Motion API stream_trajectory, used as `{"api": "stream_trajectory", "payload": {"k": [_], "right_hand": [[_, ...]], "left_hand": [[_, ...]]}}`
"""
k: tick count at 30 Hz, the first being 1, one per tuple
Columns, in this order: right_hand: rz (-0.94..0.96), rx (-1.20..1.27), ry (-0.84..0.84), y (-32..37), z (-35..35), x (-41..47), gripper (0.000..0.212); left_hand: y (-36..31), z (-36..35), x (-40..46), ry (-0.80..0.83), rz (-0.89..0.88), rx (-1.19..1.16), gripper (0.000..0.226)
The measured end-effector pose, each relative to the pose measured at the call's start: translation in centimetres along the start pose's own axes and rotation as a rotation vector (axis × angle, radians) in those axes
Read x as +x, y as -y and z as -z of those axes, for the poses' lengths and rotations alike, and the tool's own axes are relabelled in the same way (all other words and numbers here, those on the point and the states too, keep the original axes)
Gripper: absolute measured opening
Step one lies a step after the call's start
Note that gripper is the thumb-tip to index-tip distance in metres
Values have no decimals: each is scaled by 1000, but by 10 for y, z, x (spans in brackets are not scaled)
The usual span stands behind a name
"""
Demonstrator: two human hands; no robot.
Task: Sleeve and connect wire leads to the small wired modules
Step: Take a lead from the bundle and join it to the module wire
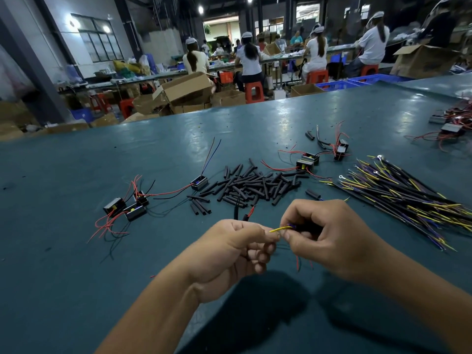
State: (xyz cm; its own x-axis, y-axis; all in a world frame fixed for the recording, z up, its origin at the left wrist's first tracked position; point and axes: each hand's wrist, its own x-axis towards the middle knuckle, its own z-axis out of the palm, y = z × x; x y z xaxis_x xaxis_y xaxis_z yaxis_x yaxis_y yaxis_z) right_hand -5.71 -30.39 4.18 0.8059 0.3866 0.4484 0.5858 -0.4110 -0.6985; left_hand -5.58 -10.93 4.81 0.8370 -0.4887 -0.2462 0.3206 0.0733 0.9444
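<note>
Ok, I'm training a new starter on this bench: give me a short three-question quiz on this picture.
1. True or false: the yellow wire end is pinched between both hands.
2. The pile of black sleeves lies: A) left of the modules with red leads; B) between those modules and the wire bundle; C) in a box.
3. Fill in: the table top is ____ in colour.

Key: 1 true; 2 B; 3 teal (blue-green).
</note>
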Motion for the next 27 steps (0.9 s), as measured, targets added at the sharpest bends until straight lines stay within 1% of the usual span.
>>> {"api": "stream_trajectory", "payload": {"k": [2, 6, 7, 9, 10, 12, 13, 16, 17, 21, 23, 25, 27], "right_hand": [[-133, 92, 28, -1, 2, 3, 16], [-466, 444, 29, -1, 1, 7, 18], [-521, 492, 37, -1, 1, 8, 18], [-581, 545, 59, 0, 2, 8, 16], [-598, 562, 73, 1, 3, 8, 14], [-624, 581, 99, 3, 4, 9, 12], [-635, 587, 111, 3, 4, 9, 15], [-663, 616, 122, 3, 5, 9, 35], [-671, 628, 123, 3, 5, 9, 38], [-668, 649, 138, 4, 5, 8, 36], [-650, 638, 140, 5, 3, 9, 32], [-628, 634, 123, 6, 2, 9, 26], [-587, 627, 94, 6, 1, 8, 23]], "left_hand": [[3, 0, 2, -120, -171, 175, 17], [8, 1, 4, -284, -512, 618, 11], [10, 1, 4, -332, -633, 747, 9], [12, 2, 5, -400, -905, 1058, 6], [13, 1, 6, -409, -1007, 1180, 8], [15, 1, 7, -415, -1131, 1333, 11], [15, 1, 8, -426, -1174, 1380, 10], [14, 0, 8, -478, -1247, 1499, 11], [14, 0, 8, -487, -1261, 1533, 12], [14, 0, 8, -502, -1293, 1602, 12], [15, -1, 8, -505, -1266, 1535, 11], [17, -3, 7, -496, -1201, 1380, 9], [16, -4, 6, -459, -1096, 1205, 8]]}}
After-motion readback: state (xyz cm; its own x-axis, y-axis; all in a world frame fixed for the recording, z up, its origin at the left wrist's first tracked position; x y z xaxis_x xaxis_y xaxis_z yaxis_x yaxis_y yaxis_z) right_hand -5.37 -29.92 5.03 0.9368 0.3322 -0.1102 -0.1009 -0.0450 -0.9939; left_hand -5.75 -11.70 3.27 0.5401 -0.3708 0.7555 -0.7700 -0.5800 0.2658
